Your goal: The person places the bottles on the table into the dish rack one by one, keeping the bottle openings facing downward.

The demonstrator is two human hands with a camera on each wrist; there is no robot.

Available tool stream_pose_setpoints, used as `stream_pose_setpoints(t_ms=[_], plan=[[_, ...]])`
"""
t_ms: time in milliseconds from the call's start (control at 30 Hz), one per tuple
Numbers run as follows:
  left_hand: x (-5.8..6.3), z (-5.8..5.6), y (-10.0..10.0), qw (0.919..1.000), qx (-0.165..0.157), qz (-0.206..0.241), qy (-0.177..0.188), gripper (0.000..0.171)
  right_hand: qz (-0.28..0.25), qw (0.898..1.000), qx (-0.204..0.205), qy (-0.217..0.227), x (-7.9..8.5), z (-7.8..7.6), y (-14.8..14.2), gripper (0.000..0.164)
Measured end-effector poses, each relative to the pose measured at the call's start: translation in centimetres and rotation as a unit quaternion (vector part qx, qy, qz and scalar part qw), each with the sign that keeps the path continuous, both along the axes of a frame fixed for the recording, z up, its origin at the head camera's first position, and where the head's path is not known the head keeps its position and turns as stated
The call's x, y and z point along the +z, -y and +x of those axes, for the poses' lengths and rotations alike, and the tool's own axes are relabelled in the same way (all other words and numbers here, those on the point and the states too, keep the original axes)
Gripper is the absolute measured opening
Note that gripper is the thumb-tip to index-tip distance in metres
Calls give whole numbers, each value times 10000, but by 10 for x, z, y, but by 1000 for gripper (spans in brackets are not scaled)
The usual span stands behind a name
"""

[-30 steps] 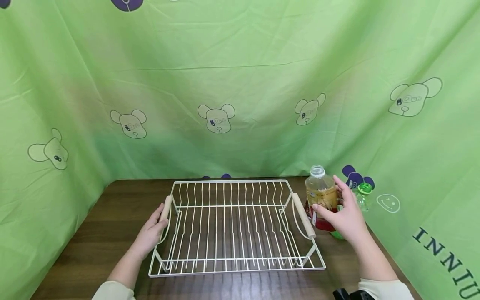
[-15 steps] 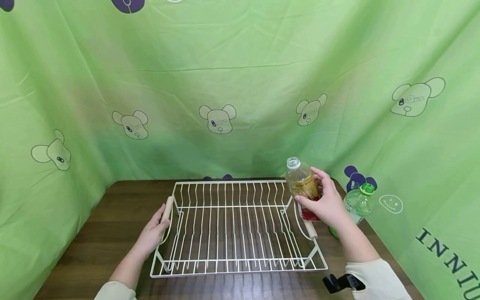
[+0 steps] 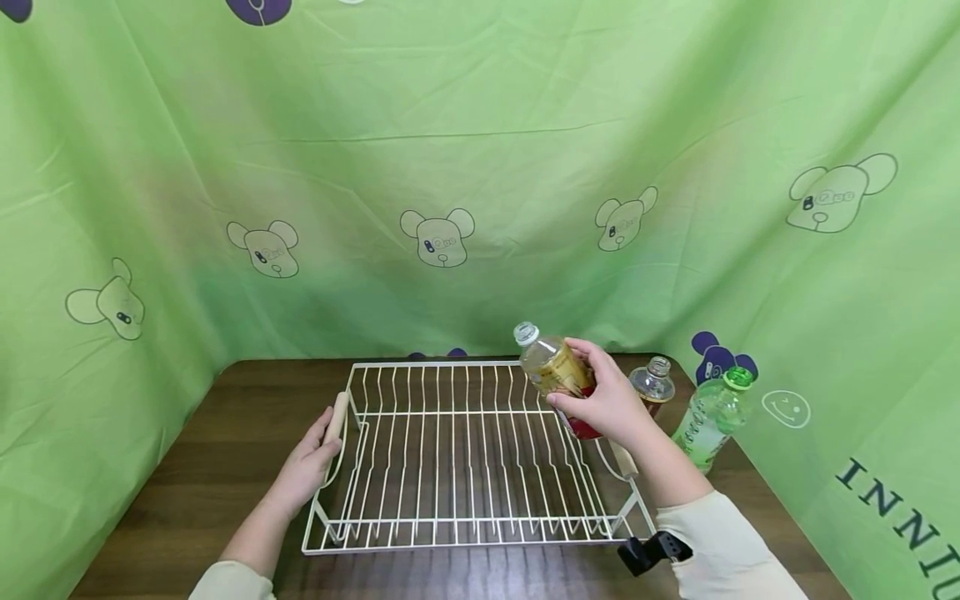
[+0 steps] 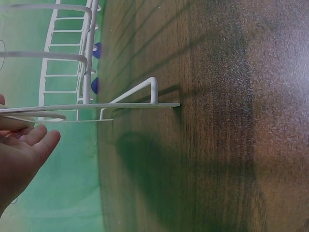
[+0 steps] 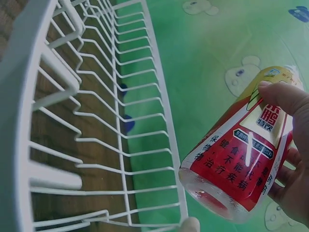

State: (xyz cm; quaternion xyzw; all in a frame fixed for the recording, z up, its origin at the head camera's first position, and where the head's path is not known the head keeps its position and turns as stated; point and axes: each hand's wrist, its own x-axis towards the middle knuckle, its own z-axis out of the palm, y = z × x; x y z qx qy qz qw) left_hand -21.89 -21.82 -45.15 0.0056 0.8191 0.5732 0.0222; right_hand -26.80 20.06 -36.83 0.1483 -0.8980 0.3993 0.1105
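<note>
A white wire dish rack [image 3: 450,454] with wooden side handles stands on the dark table. My left hand [image 3: 303,468] holds its left handle [image 3: 337,417]; in the left wrist view the fingers [image 4: 41,140] lie around that handle. My right hand [image 3: 603,400] grips a clear plastic drink bottle [image 3: 558,371] with a yellow and red label. Tilted with its neck to the left, the bottle is above the right part of the rack, apart from the wires. Its bare base and red label [image 5: 231,159] show in the right wrist view.
Behind my right forearm stands another clear bottle [image 3: 652,385], partly hidden. A green bottle [image 3: 708,421] is near the table's right edge. Green printed cloth [image 3: 442,292] hangs around the back and sides of the table [image 3: 180,500].
My right hand has carried the drink bottle left from the right side to over the rack, tilting it more. Both other bottles have come into fuller view. My left hand stays on the handle.
</note>
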Motion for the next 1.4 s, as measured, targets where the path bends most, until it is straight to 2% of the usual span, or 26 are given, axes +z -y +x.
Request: stream_pose_setpoints(t_ms=[133, 333, 600, 800, 933, 1133, 1300, 1400], plan=[[1, 0, 0, 10000, 14, -17, 79, 62, 135, 9997, 213, 29, -2, -5, 9, 81], [-1, -1, 1, 10000, -11, -54, -66, 63, 364, 9980, 513, 32, -4, -10, 22, 80], [1, -1, 2, 9985, 24, -505, -196, 64, 525, 9951, 839, 42, -9, -16, 37, 79], [16, -1, 3, 9972, 59, -648, -375, 72, 642, 9932, 954, 152, -9, -18, 45, 79], [30, -6, -4, 9937, 3, -842, -740, 75, 814, 9911, 1025, 229, -7, -18, 50, 80], [50, -17, -25, 9899, -353, -659, -1204, 74, 1071, 9869, 1194, 183, -5, -18, 59, 79], [64, -22, -46, 9835, -674, -934, -1395, 74, 1230, 9823, 1393, 222, -7, -19, 66, 77], [69, -25, -58, 9788, -911, -1072, -1485, 77, 1324, 9793, 1521, 200, -9, -18, 71, 77]])
